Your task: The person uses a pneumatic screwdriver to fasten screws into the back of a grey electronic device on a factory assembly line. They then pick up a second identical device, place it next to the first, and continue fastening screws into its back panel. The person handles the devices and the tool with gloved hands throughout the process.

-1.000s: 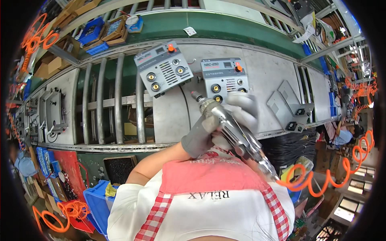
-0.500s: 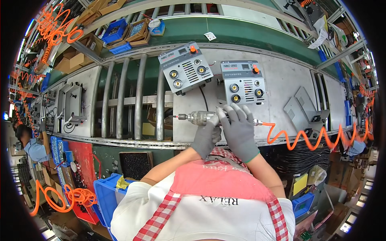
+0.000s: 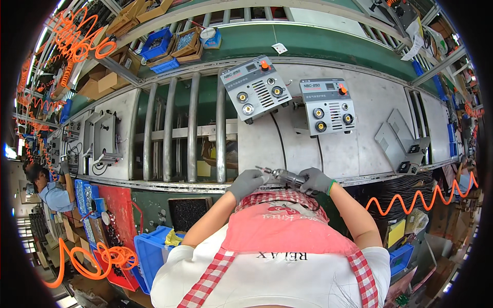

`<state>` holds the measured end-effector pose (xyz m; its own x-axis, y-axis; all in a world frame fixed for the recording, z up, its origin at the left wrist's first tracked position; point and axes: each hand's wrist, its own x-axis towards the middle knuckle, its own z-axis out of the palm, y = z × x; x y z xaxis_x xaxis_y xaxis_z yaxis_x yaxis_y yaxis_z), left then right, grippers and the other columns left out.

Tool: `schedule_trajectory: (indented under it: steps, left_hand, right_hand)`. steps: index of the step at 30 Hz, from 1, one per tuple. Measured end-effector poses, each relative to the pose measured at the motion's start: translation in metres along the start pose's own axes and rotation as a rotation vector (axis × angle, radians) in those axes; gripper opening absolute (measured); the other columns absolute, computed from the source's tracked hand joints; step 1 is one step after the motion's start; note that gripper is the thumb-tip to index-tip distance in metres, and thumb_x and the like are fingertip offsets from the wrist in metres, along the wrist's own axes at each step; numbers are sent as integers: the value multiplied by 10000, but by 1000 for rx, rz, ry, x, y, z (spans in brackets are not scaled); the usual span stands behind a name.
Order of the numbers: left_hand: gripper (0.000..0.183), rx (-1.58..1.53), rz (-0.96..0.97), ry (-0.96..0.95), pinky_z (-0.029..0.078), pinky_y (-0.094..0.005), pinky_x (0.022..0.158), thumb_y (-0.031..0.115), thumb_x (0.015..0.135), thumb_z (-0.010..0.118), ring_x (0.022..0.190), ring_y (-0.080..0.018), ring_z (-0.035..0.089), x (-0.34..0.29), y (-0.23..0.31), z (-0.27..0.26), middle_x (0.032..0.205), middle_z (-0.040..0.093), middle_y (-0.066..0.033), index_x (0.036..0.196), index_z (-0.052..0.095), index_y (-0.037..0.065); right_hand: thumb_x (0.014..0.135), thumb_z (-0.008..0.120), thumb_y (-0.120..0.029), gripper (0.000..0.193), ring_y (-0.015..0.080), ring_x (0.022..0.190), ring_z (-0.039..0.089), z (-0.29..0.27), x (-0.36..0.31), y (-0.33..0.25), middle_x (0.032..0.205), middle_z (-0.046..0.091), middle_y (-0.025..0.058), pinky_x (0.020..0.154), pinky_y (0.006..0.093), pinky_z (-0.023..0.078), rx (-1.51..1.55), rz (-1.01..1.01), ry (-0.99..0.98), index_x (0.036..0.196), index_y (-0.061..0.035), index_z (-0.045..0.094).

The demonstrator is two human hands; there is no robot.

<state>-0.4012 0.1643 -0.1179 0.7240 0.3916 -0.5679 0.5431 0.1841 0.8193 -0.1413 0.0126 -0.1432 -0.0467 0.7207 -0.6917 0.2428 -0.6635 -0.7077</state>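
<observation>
Holding: both gloved hands gripped a pneumatic screwdriver (image 3: pixel 285 177), which lay nearly level at the near edge of the workbench (image 3: pixel 359 154), just in front of the person's red apron (image 3: pixel 287 226)
Left hand (image 3: pixel 247 184): in a grey glove; fingers closed around the front end of the tool, close behind its thin bit, which pointed to the person's left
Right hand (image 3: pixel 316 180): in a grey glove; closed around the rear of the tool's body
Hose: an orange coiled air hose (image 3: pixel 416 197) ran off to the right, below the bench edge
Bench top: two grey welding machine units stood beyond the tool, well apart from it; the left unit (image 3: pixel 255 93) was turned at an angle; the right unit (image 3: pixel 327 106) sat squarer; dark cables ran from them toward the near edge
Rollers: metal roller bars (image 3: pixel 192 133) lay to the left of the units
Shelf above: blue parts bins (image 3: pixel 159 46) held small hardware
</observation>
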Motion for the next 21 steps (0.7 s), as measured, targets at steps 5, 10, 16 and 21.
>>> schedule_trajectory:
  steps: [5, 10, 16, 21]
  left_hand:
    - [440, -166, -123, -98, 361, -227, 568, 367, 852, 638, 646, -79, 429, -5, -14, -2, 764, 529, -21, 1084, 608, -7]
    - [468, -361, 88, -285, 448, -254, 713, 353, 857, 653, 803, -106, 545, 17, -2, 14, 980, 601, -42, 1200, 567, 45]
    - [324, -698, 145, -188, 315, -229, 480, 329, 857, 682, 580, -49, 419, 53, -11, 49, 757, 506, 48, 1062, 590, 96]
    - [203, -932, 24, -201, 285, -230, 450, 282, 879, 651, 525, -48, 362, 58, -4, 35, 699, 462, 58, 966, 571, 117]
  right_hand:
    - [655, 747, -161, 439, 142, 785, 607, -11, 12, -8, 909, 650, 83, 716, 278, 494, 456, -55, -292, 1025, 43, 627]
    - [722, 746, -290, 591, 170, 953, 566, -5, 36, -13, 1038, 602, 87, 856, 290, 456, 504, -29, -631, 1177, 30, 547]
    - [687, 790, -335, 749, 211, 1017, 565, 4, 15, -77, 1120, 607, 118, 922, 336, 435, -199, -343, -325, 1262, 1, 449]
    - [664, 758, -292, 643, 314, 845, 639, 17, -3, -88, 920, 638, 179, 747, 394, 510, -581, -150, 189, 1177, -32, 471]
